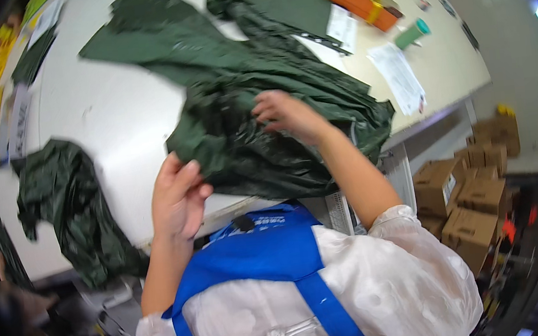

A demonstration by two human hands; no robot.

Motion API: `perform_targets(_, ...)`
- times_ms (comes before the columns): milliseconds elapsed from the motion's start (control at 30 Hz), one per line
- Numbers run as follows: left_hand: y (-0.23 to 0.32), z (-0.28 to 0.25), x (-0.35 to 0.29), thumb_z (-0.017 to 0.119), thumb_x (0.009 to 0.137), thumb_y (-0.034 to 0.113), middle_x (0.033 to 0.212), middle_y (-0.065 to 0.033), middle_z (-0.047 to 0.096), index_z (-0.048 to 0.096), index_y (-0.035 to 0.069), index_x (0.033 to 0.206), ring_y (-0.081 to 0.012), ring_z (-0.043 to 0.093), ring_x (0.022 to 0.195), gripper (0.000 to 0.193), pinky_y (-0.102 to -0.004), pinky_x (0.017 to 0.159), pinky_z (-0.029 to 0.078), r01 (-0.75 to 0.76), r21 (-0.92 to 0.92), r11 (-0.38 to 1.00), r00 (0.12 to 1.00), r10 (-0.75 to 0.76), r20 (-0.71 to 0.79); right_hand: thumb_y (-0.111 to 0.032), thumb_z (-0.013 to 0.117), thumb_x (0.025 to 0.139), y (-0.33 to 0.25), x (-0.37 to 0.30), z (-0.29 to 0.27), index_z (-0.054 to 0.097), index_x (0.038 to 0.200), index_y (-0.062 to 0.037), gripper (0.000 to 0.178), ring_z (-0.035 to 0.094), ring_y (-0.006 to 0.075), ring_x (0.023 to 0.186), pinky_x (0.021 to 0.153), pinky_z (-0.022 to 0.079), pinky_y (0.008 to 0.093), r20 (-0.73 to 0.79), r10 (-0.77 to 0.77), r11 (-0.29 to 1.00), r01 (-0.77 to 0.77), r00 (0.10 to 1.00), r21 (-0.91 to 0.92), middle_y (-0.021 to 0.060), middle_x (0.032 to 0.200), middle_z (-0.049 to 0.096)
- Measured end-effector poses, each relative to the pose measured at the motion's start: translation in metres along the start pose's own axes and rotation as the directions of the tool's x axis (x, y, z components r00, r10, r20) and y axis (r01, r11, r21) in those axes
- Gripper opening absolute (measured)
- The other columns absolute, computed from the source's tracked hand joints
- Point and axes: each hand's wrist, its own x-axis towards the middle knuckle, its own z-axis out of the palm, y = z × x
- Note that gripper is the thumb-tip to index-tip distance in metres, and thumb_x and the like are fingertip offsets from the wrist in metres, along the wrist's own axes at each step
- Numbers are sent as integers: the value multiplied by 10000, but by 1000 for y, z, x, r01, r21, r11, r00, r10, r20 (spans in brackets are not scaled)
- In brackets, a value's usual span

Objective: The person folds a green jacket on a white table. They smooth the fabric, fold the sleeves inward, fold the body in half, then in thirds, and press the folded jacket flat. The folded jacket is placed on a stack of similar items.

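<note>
A dark green waterproof garment (pixel 237 125) lies spread and rumpled across the white table, its near part hanging at the table's front edge. Its shiny, darker inner side shows in the middle. At the garment's left edge, my left hand (pixel 178 195) is closed, with thumb and fingertips on the fabric. My right hand (pixel 290 118) is over the middle of the garment, its fingers loosely bent and apart, slightly blurred. Nothing shows in it; whether its fingertips touch the cloth I cannot tell.
Another dark green garment (pixel 71 204) drapes over the front edge at left. Folded green fabric (pixel 290 6), an orange box (pixel 363 3), a green cylinder (pixel 411 33) and paper sheets (pixel 398 77) lie at the far right. Cardboard boxes (pixel 468 225) stand below, right of the table (pixel 103 114).
</note>
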Motion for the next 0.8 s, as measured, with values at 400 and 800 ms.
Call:
perform_targets(400,-31,21,52,481,936,46,1133,-154,607,473,-13,1202,-215,636,990,273,-336,900,543,-33,-34,999,989,28,-145,-220,518,843,90,-163,-520,584,1099,21,358,585,407,1022,895,451,451,-949,-314,653,-727,-7,-211,247,1094,615)
perform_targets(800,-52,58,88,500,931,54,1092,-134,614,505,-3,1134,-207,630,985,211,-329,906,535,31,93,995,966,-6,-259,-178,469,897,104,-186,-620,449,1193,53,376,614,368,980,803,503,423,-970,-231,416,-909,-74,-30,240,1087,612)
